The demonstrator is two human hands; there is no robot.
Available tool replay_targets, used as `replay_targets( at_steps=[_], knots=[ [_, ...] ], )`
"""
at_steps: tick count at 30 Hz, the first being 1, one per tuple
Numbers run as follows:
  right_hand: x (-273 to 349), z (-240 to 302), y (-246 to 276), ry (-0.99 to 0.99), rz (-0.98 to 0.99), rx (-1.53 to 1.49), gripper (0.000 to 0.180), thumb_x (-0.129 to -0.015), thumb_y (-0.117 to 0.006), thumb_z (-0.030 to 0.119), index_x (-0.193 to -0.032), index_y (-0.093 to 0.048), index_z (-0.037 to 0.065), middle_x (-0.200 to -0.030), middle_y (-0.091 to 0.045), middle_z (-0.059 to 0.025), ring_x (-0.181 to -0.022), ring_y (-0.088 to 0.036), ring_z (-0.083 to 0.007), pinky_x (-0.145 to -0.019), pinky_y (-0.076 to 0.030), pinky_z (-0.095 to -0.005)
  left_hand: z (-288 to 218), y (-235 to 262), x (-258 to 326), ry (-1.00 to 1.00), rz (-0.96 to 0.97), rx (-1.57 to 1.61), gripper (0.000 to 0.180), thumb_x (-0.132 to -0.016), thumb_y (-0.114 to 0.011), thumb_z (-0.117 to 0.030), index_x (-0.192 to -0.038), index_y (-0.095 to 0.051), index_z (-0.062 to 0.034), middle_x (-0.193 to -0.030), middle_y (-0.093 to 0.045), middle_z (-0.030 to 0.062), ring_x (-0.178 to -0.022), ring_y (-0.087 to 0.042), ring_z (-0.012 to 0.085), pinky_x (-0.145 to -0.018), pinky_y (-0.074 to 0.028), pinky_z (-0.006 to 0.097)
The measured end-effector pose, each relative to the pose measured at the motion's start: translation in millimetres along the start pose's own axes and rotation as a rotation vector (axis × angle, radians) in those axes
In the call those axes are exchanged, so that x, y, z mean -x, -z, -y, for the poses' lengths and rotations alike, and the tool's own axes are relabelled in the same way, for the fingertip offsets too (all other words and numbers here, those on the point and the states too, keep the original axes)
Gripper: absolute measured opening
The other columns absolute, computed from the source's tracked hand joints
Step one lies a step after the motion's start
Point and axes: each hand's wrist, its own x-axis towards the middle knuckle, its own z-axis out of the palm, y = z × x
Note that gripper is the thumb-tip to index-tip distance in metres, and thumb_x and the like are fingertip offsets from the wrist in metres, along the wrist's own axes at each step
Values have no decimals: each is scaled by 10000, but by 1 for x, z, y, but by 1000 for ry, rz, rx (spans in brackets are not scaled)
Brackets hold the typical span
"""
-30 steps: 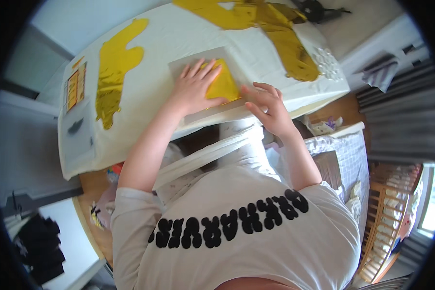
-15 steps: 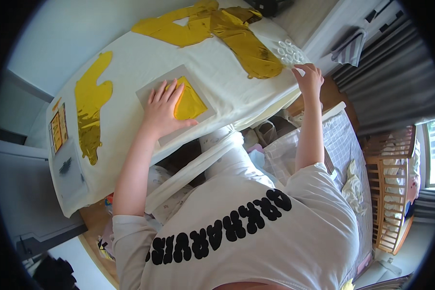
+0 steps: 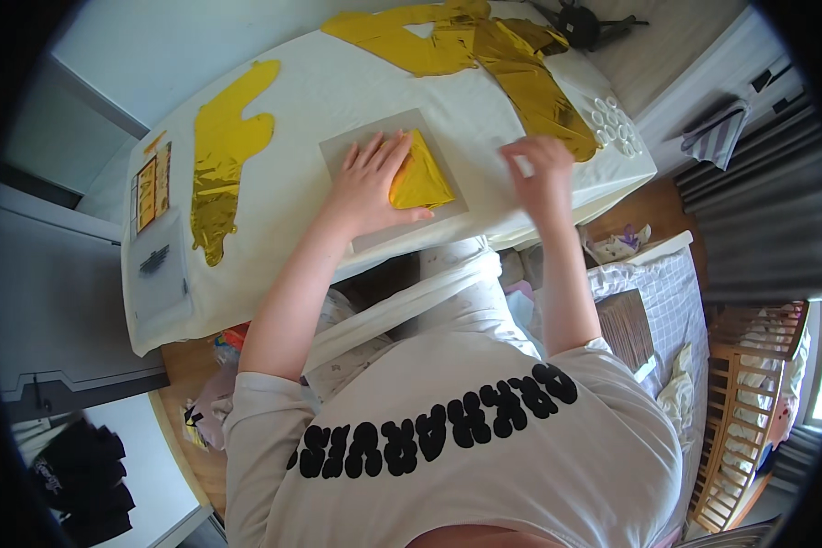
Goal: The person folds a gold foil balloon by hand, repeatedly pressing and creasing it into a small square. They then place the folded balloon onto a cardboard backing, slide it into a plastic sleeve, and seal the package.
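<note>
My left hand (image 3: pixel 372 194) lies with fingers spread on a folded gold foil balloon (image 3: pixel 424 179). The foil rests on a grey square sheet (image 3: pixel 452 183), partly hidden by that hand. To the right, my right hand (image 3: pixel 543 173) hovers over the table with thumb and forefinger pinched together. Something small and pale shows at its fingertips, too blurred to name. Beyond it sits a cluster of small clear rings (image 3: pixel 612 123). A long flat gold foil balloon (image 3: pixel 539 91) lies beside the rings.
More flat gold foil balloons lie at the table's back (image 3: pixel 402 41) and left (image 3: pixel 228 155). On the left end are a printed card (image 3: pixel 149 196) and a clear plastic bag (image 3: pixel 163 274). A white cloth (image 3: pixel 292 119) covers the table. A cardboard piece (image 3: pixel 623 329) lies on the bed.
My right hand has left the cluster of rings and moved left toward the folded foil, still pinched. My left hand stays on the foil. The whole view has shifted.
</note>
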Motion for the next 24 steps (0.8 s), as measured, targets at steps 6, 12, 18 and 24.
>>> replay_targets(
  at_steps=[6,12,18,24],
  knots=[
    [-9,49,-33,124,253,-12,60,-856,-756,154,-900,-772,116,-1000,-739,-35,-1011,-664,-276,-949,-466,-426,-2,2,-1,-13,-17,62,1266,-739,-766,-721,-1668,-137,-136,-1682,-295,154,-1561,-261,370,-1268,-172,573],
    [-13,59,-37,-425,460,-624,231,-929,-667,30,-1149,-596,40,-1040,-754,-139,-995,-717,-264,-901,-533,-361,-2,3,0,-14,-4,84,1265,-741,-768,-713,-1667,-134,-131,-1678,-299,157,-1559,-263,374,-1271,-169,573],
    [-16,52,-36,-446,420,-567,314,-934,-656,15,-1222,-533,43,-1084,-757,-165,-1049,-728,-282,-897,-550,-349,3,-1,-1,-31,-43,63,1268,-723,-727,-803,-1654,-187,-133,-1664,-326,148,-1540,-298,386,-1262,-189,585],
    [-12,48,-44,-7,351,-279,488,-902,-683,16,-1364,-531,53,-1090,-757,-148,-1060,-712,-339,-959,-537,-392,2,-3,-2,-38,-50,63,1269,-723,-725,-806,-1654,-186,-133,-1672,-312,140,-1548,-281,379,-1264,-168,595]
  ],
)
